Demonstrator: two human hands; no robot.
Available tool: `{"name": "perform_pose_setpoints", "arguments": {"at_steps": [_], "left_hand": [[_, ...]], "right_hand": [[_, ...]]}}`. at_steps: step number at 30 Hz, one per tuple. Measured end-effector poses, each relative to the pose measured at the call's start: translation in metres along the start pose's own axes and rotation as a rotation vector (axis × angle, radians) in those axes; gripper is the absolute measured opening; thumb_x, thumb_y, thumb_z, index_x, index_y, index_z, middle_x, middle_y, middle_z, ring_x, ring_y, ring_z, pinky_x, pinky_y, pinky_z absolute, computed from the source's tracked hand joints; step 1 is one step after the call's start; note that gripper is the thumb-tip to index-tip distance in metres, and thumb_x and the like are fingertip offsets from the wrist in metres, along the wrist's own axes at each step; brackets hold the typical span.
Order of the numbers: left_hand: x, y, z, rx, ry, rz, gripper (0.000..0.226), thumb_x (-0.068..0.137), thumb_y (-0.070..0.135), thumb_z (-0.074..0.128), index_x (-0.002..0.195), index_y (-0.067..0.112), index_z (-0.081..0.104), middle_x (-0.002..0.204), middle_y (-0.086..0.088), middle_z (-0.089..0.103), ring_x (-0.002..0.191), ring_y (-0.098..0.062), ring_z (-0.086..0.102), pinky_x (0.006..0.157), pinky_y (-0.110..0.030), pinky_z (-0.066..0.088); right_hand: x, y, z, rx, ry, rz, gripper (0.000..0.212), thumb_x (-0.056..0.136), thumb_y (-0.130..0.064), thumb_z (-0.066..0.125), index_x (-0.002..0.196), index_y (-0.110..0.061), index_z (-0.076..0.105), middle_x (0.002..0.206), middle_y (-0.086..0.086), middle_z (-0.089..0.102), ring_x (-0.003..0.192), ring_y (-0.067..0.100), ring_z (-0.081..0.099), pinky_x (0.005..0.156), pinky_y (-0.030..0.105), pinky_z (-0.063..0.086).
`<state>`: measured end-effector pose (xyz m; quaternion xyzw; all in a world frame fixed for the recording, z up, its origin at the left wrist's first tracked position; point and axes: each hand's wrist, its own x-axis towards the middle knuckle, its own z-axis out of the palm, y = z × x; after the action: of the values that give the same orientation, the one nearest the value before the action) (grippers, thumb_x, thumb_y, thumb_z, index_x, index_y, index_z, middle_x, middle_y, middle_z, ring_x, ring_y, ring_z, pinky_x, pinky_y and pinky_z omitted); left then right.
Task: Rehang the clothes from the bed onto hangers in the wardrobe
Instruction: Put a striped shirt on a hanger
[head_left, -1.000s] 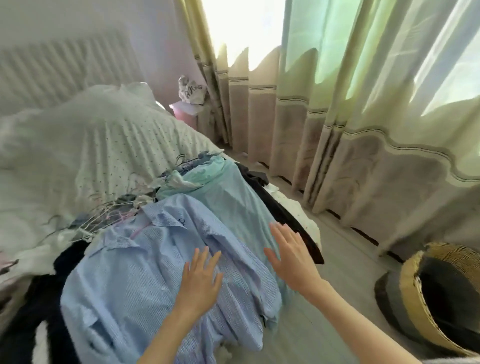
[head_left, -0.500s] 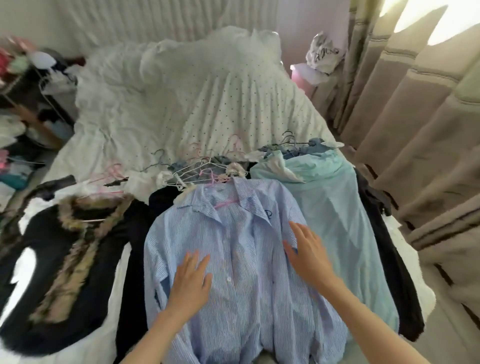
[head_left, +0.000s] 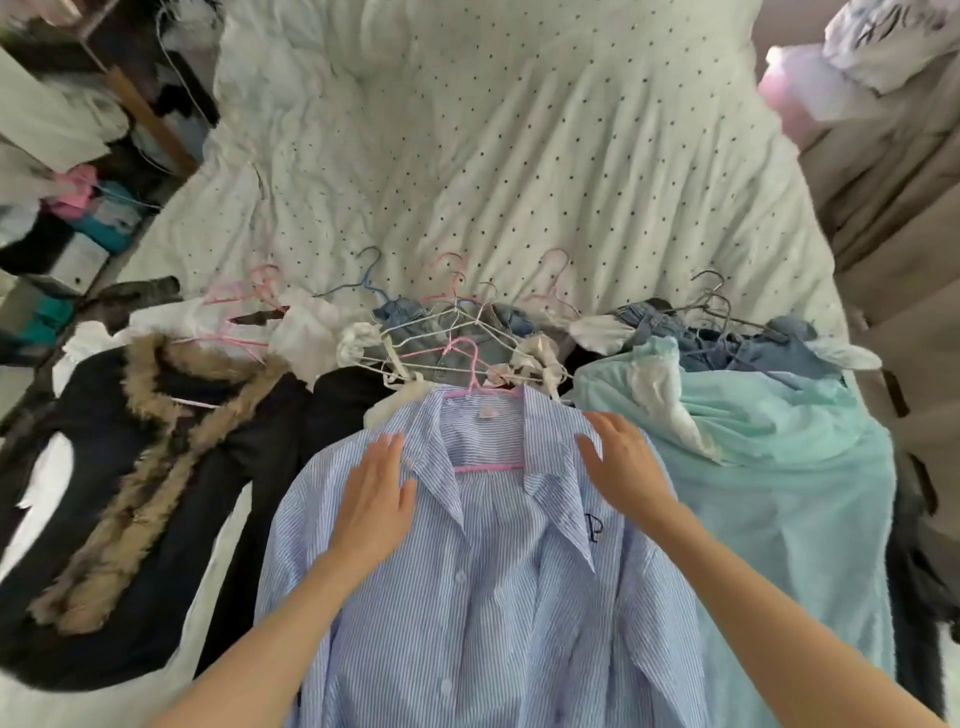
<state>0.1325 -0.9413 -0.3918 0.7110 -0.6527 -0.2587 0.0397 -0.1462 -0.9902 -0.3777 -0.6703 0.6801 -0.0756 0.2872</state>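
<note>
A blue striped shirt (head_left: 483, 597) lies face up on the bed (head_left: 493, 145), on a pink hanger (head_left: 475, 379) whose bar shows inside the collar. My left hand (head_left: 376, 499) rests flat on the shirt's left shoulder with fingers straight. My right hand (head_left: 621, 467) lies flat on its right shoulder beside the collar. A mint green garment (head_left: 769, 467) lies to the right. A black coat with a fur collar (head_left: 135, 493) lies to the left. Several wire and plastic hangers (head_left: 452, 322) with denim and white clothes are piled behind the shirt.
An open wardrobe (head_left: 67, 171) with shelves of folded clothes stands at the left edge. Beige curtains (head_left: 904, 249) hang on the right. A pink object (head_left: 789, 98) with a white bundle on it sits at the top right beside the bed.
The view has swung left from the curtains to face the bed. Both hands slid up the striped shirt from its chest to its shoulders beside the collar.
</note>
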Motion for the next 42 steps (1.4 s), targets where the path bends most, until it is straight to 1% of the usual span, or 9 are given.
{"name": "perform_pose_setpoints", "arguments": {"at_steps": [6,10,15,20,25,27,30,37,42], "left_hand": [[0.063,-0.001,0.017,0.037,-0.063,-0.116,0.061,0.099,0.030,0.036,0.147,0.007,0.008,0.155,-0.014,0.010,0.142,-0.027,0.012,0.115,-0.040,0.017],[0.048,-0.006,0.044,0.165,-0.233,-0.097,0.088,0.075,0.060,-0.006,0.148,0.014,0.012,0.156,-0.012,0.006,0.143,-0.027,0.009,0.113,-0.042,0.014],[0.030,-0.011,0.056,0.153,-0.290,-0.112,0.092,0.068,0.057,-0.013,0.148,0.019,0.013,0.156,-0.008,0.004,0.144,-0.023,0.005,0.115,-0.042,0.008],[0.014,0.006,0.023,-0.109,0.082,-0.064,0.040,0.097,0.023,0.040,0.134,0.007,0.043,0.147,-0.013,0.032,0.135,-0.028,0.031,0.108,-0.032,0.023],[0.027,0.016,-0.043,-0.172,0.375,-0.066,0.039,0.097,0.012,0.039,0.135,0.007,0.040,0.146,-0.012,0.035,0.140,-0.027,0.021,0.113,-0.042,0.011],[0.030,0.020,-0.061,-0.141,0.279,-0.008,0.034,0.099,0.018,0.036,0.130,0.010,0.048,0.135,-0.011,0.049,0.134,-0.032,0.034,0.110,-0.050,0.020],[0.014,0.029,-0.075,-0.266,0.150,0.143,0.030,0.099,0.024,0.034,0.115,0.012,0.057,0.104,-0.001,0.062,0.101,-0.022,0.058,0.085,-0.033,0.043],[-0.047,0.056,-0.092,-0.400,0.064,0.448,0.021,0.094,0.016,0.048,0.081,0.032,0.052,0.077,0.013,0.056,0.072,-0.001,0.052,0.063,-0.013,0.038],[-0.080,0.089,-0.091,-0.402,-0.149,0.658,0.025,0.090,0.033,0.047,0.072,0.017,0.054,0.061,-0.013,0.051,0.053,-0.014,0.041,0.053,-0.025,0.029]], "right_hand": [[0.071,0.010,0.024,-0.155,-0.139,0.087,0.038,0.098,-0.029,0.035,0.127,-0.008,0.047,0.125,0.014,0.054,0.116,0.032,0.047,0.092,0.038,0.037],[0.085,0.009,0.039,-0.254,-0.194,0.091,0.036,0.097,-0.032,0.033,0.117,-0.011,0.055,0.116,0.012,0.058,0.109,0.031,0.050,0.087,0.039,0.039],[0.083,0.006,0.036,-0.004,-0.083,0.200,0.031,0.094,-0.039,0.046,0.081,-0.013,0.057,0.082,0.005,0.058,0.090,0.029,0.059,0.069,0.033,0.036],[0.055,-0.005,0.007,0.296,-0.007,0.214,0.029,0.089,-0.037,0.058,0.073,-0.013,0.059,0.065,0.002,0.057,0.069,0.022,0.056,0.060,0.031,0.036],[0.014,-0.012,-0.023,0.362,0.063,0.129,0.027,0.086,-0.034,0.062,0.075,-0.010,0.064,0.062,-0.007,0.053,0.063,0.015,0.050,0.060,0.030,0.035],[-0.006,-0.019,-0.036,0.389,0.103,0.122,0.026,0.087,-0.032,0.062,0.075,-0.010,0.063,0.061,-0.008,0.052,0.062,0.013,0.049,0.060,0.028,0.035],[-0.038,-0.031,-0.059,0.408,0.213,0.132,0.025,0.087,-0.033,0.061,0.078,-0.010,0.066,0.061,-0.009,0.054,0.061,0.012,0.049,0.062,0.027,0.035],[-0.164,-0.025,-0.095,0.410,0.460,0.271,0.017,0.084,-0.032,0.065,0.074,-0.019,0.063,0.071,-0.004,0.062,0.070,0.016,0.056,0.067,0.033,0.043],[-0.275,-0.021,-0.088,0.454,0.670,0.383,0.015,0.082,-0.027,0.069,0.070,-0.021,0.060,0.067,-0.009,0.058,0.066,0.007,0.052,0.062,0.025,0.038]]}}
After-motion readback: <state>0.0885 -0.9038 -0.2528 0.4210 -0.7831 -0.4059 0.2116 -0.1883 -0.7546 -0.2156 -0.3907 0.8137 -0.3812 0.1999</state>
